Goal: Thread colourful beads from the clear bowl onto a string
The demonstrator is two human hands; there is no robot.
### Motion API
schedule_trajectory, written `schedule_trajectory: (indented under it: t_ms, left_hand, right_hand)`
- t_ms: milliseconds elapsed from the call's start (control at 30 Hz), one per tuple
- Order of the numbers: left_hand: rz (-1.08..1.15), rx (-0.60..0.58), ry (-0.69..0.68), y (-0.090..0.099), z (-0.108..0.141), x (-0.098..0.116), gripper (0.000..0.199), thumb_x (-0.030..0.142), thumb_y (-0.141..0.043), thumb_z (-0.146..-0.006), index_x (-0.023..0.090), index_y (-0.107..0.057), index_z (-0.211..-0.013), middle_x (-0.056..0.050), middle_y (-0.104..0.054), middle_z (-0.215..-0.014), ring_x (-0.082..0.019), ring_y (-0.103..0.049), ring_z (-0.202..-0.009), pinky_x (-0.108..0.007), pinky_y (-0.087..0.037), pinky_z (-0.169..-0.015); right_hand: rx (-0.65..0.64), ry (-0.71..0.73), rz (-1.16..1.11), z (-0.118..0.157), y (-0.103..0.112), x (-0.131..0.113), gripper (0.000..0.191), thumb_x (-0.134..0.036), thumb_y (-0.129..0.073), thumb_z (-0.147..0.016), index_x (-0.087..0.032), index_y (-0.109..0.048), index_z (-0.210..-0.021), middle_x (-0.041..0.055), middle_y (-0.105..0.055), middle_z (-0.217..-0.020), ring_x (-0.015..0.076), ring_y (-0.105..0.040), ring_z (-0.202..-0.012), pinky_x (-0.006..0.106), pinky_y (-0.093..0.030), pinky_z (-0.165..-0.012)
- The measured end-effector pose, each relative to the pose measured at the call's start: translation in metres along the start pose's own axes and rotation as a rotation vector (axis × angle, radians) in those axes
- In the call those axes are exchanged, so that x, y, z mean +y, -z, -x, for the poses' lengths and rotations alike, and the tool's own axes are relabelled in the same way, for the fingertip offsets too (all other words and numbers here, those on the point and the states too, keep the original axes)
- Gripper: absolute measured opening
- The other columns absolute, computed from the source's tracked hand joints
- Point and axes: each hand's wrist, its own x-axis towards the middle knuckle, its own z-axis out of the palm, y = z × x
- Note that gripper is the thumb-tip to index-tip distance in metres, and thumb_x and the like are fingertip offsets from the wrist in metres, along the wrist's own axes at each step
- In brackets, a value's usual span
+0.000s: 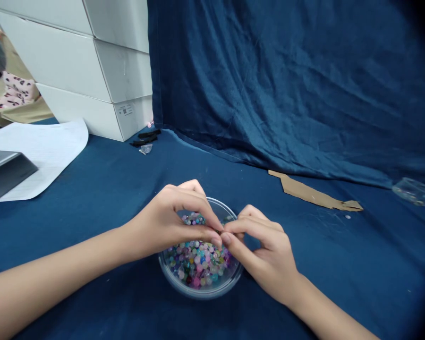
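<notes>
On blue cloth [340, 283], fingers [248, 226] seemingly pinch a bead [220, 231] above a glass bowl [201, 293].

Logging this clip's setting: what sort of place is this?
Probably an improvised craft station: a blue cloth covers the surface and hangs behind, white boxes are stacked nearby, and a glass bowl holds beads.

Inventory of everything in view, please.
glass bowl: 1, clear, centre, under the hands
beads: many, mixed colours, in the bowl
blue cloth: 1, dark blue, on the work surface
blue drape: 1, dark blue, hanging behind
boxes: 3, white, stacked back left
paper sheet: 1, white, left
flat object: 1, dark grey, left edge
cardboard strip: 1, brown, right
plastic container: 1, clear, right edge
black strips: 2, black, by the boxes
left hand: 1, over the bowl
right hand: 1, over the bowl
</notes>
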Motion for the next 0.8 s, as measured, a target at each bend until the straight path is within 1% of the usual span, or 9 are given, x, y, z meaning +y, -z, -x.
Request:
schedule_trajectory:
  t_ms: [167,267,333,400,467,533,600,667,800]
  left_hand:
    - [-0.005,0.012,0.074,0.0006,-0.0004,0.0044,0.015,0.018,-0.092,-0.075,0.023,-0.083,-0.087,0.0,-0.078,-0.075,-0.017,-0.059,-0.071,-0.031,-0.047,-0.071]
    - [0.009,0.025,0.122,0.001,-0.0002,0.0057,0.016,0.023,-0.092,-0.076,0.024,-0.083,-0.089,-0.001,-0.077,-0.074,-0.018,-0.061,-0.073,-0.031,-0.049,-0.071]
    - [0.036,0.038,0.137,0.0013,0.0001,0.0059,0.019,0.024,-0.092,-0.076,0.023,-0.082,-0.092,-0.001,-0.077,-0.075,-0.018,-0.064,-0.076,-0.029,-0.051,-0.071]
    - [0.06,0.055,0.147,0.0014,0.0005,0.0058,0.02,0.024,-0.092,-0.076,0.021,-0.081,-0.093,-0.002,-0.077,-0.076,-0.018,-0.066,-0.079,-0.028,-0.052,-0.07]
    - [0.079,0.07,0.15,0.0013,0.0011,0.0056,0.02,0.024,-0.092,-0.077,0.02,-0.08,-0.092,-0.003,-0.077,-0.077,-0.018,-0.066,-0.08,-0.028,-0.052,-0.07]
    - [0.096,0.087,0.156,0.0009,0.0021,0.005,0.02,0.024,-0.092,-0.077,0.019,-0.08,-0.092,-0.004,-0.076,-0.076,-0.019,-0.066,-0.081,-0.028,-0.052,-0.07]
    - [0.115,0.106,0.153,0.0004,0.0034,0.0041,0.019,0.023,-0.091,-0.078,0.019,-0.079,-0.093,-0.004,-0.075,-0.078,-0.018,-0.066,-0.081,-0.028,-0.053,-0.071]
    - [0.127,0.125,0.159,-0.0001,0.0045,0.0032,0.018,0.019,-0.09,-0.079,0.018,-0.078,-0.094,-0.005,-0.074,-0.081,-0.017,-0.067,-0.081,-0.028,-0.053,-0.073]
    - [0.133,0.136,0.171,-0.0006,0.0047,0.0026,0.018,0.016,-0.089,-0.08,0.019,-0.078,-0.093,-0.004,-0.073,-0.084,-0.016,-0.066,-0.079,-0.027,-0.053,-0.074]
  right_hand:
    - [-0.021,-0.051,-0.027,-0.0013,0.0005,0.0014,0.007,-0.02,-0.071,-0.098,-0.022,-0.076,-0.094,-0.0013,-0.064,-0.069,0.0178,-0.055,-0.071,0.035,-0.043,-0.07]
    - [-0.079,-0.081,-0.038,-0.0012,0.0006,0.0012,0.007,-0.021,-0.069,-0.099,-0.025,-0.075,-0.101,-0.0014,-0.065,-0.073,0.0191,-0.056,-0.074,0.037,-0.042,-0.074]
    - [-0.135,-0.095,-0.037,-0.0007,0.0005,0.0003,0.013,-0.021,-0.07,-0.098,-0.028,-0.074,-0.108,-0.0028,-0.064,-0.072,0.0192,-0.056,-0.075,0.038,-0.04,-0.076]
    - [-0.183,-0.115,-0.028,-0.0004,0.0004,-0.0011,0.018,-0.021,-0.072,-0.096,-0.03,-0.074,-0.111,-0.0045,-0.062,-0.069,0.0191,-0.055,-0.074,0.038,-0.04,-0.076]
    - [-0.203,-0.141,-0.016,-0.0006,0.0002,-0.0026,0.018,-0.021,-0.076,-0.094,-0.031,-0.074,-0.108,-0.0053,-0.061,-0.067,0.019,-0.054,-0.075,0.037,-0.039,-0.075]
    - [-0.207,-0.152,-0.012,-0.0014,0.0003,-0.0037,0.011,-0.021,-0.076,-0.093,-0.029,-0.074,-0.101,-0.0056,-0.059,-0.065,0.0185,-0.053,-0.074,0.036,-0.038,-0.075]
    - [-0.19,-0.153,-0.019,-0.0024,0.001,-0.004,0.005,-0.023,-0.073,-0.096,-0.027,-0.072,-0.093,-0.0053,-0.059,-0.067,0.0173,-0.052,-0.073,0.036,-0.038,-0.076]
    - [-0.139,-0.168,-0.039,-0.0034,0.0025,-0.0032,0.01,-0.024,-0.068,-0.099,-0.025,-0.069,-0.09,-0.0041,-0.061,-0.074,0.0166,-0.053,-0.073,0.035,-0.038,-0.076]
    - [0.067,-0.236,-0.096,-0.0049,0.0062,0.0018,0.015,-0.026,-0.059,-0.104,-0.023,-0.063,-0.09,-0.0014,-0.059,-0.084,0.0169,-0.055,-0.079,0.033,-0.039,-0.073]
